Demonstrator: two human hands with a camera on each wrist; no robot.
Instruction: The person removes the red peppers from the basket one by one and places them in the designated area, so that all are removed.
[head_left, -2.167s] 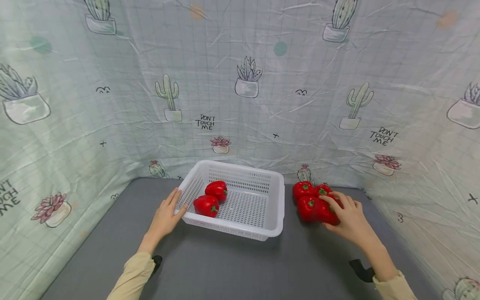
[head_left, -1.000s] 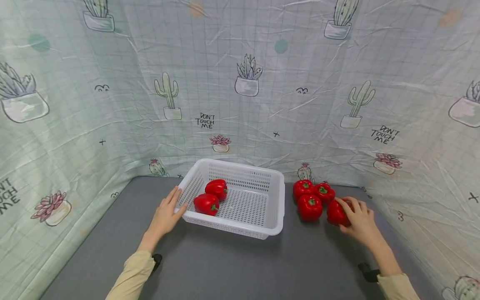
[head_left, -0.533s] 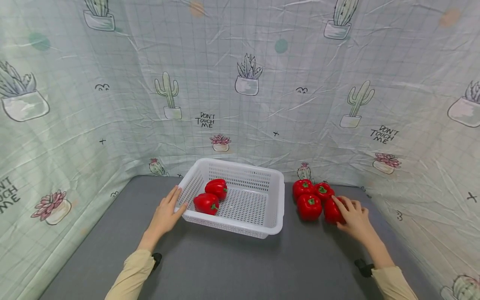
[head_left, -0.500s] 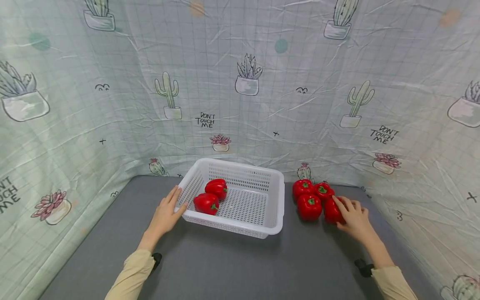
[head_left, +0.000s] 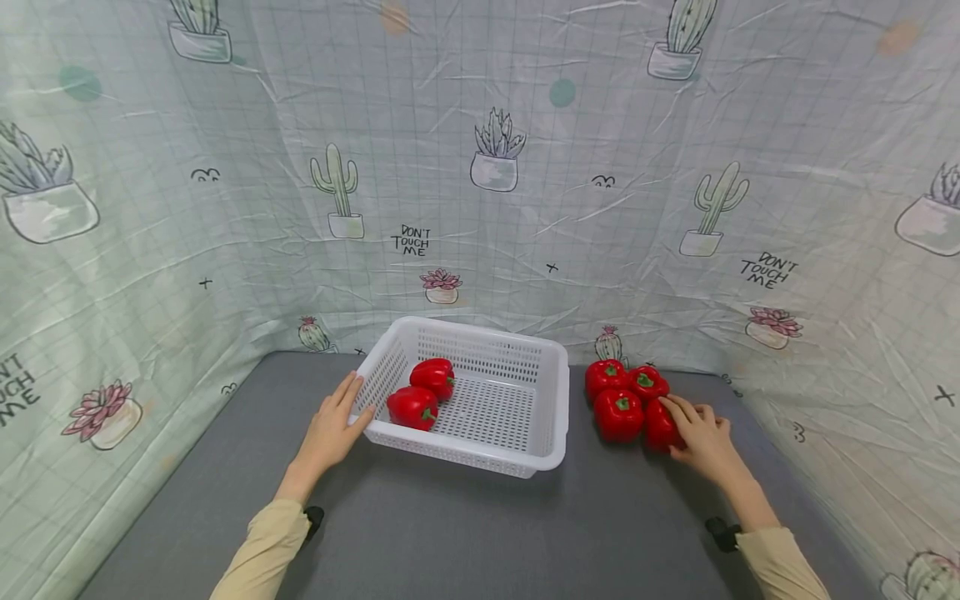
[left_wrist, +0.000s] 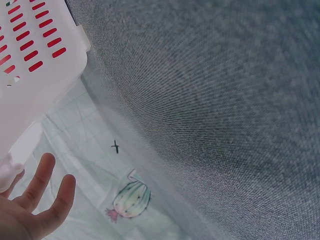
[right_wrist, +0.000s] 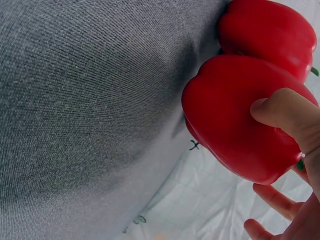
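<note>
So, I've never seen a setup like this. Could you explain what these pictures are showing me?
There's no machine: these are a person's bare hands. The wide view comes from a camera worn on the head, looking forward and down; the two close views come from cameras on the wrists. On the grey tabletop sits a white plastic basket with two red bell peppers inside. Three loose peppers stand to its right. Beside them, the right hand has a fourth pepper in its grip. The left hand rests against the basket's left end. A cactus-print sheet hangs behind.
</note>
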